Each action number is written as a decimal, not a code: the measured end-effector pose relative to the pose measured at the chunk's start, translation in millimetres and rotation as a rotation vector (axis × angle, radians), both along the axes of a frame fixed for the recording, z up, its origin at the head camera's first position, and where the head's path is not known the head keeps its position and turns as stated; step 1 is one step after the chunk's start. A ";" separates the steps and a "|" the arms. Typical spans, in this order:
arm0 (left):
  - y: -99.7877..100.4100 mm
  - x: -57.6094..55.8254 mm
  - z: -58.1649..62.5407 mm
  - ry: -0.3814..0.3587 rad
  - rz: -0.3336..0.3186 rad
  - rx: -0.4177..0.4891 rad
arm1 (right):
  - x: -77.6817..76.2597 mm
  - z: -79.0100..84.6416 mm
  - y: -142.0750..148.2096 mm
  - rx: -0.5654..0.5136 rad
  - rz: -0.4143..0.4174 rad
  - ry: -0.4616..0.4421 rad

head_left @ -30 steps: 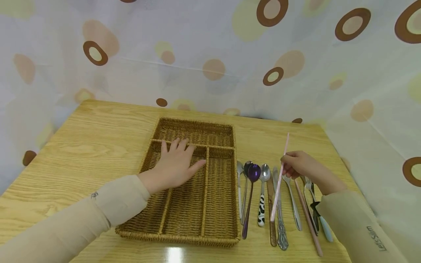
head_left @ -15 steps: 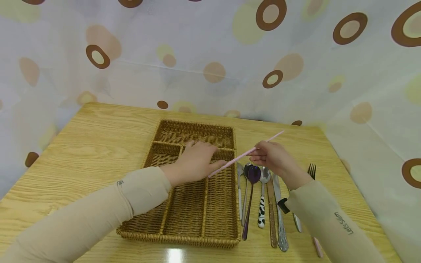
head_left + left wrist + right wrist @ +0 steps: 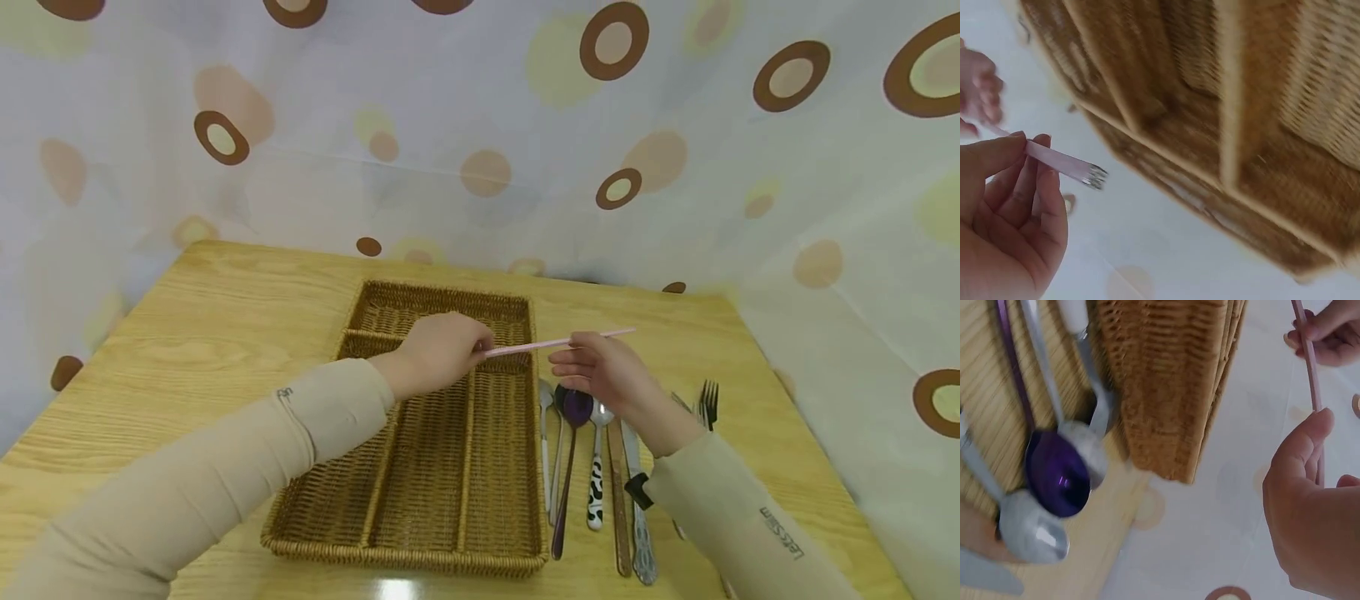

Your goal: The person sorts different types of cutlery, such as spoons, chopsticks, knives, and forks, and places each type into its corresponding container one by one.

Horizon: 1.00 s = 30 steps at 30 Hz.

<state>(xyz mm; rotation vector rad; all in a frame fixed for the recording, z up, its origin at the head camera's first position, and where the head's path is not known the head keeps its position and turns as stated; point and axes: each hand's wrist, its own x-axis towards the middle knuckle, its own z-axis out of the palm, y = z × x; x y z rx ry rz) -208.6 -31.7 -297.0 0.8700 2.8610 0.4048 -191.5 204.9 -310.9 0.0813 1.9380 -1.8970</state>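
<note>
1. Wicker basket (image 3: 405, 557) on the table (image 3: 247, 333): four compartments, one across the far end and three lengthwise, woven floor showing in the long ones.
2. The pink chopstick-like stick (image 3: 528, 346) is up in the air over the basket's far right part, sticking out past its right edge.
3. It's lying nearly level left to right, thin tip rightward; the silvery end (image 3: 1094, 177) pokes beyond the left grip.
4. Left hand (image 3: 442, 350) and right hand (image 3: 611, 371) both pinch it, thumbs closed against fingers.
5. Right sleeve (image 3: 727, 483) covers some cutlery; left wrist view's blurry.
</note>
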 end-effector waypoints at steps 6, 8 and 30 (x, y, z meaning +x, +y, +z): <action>-17.9 -24.9 -0.6 0.034 -0.017 -0.077 | 12.3 -1.9 34.2 0.036 -0.054 0.029; -22.5 -32.4 -2.7 0.043 -0.024 -0.102 | 17.1 -4.0 47.5 0.018 -0.070 0.028; -59.8 -72.6 -31.3 0.055 0.008 -0.257 | 62.2 -25.0 159.3 -0.222 -0.077 0.020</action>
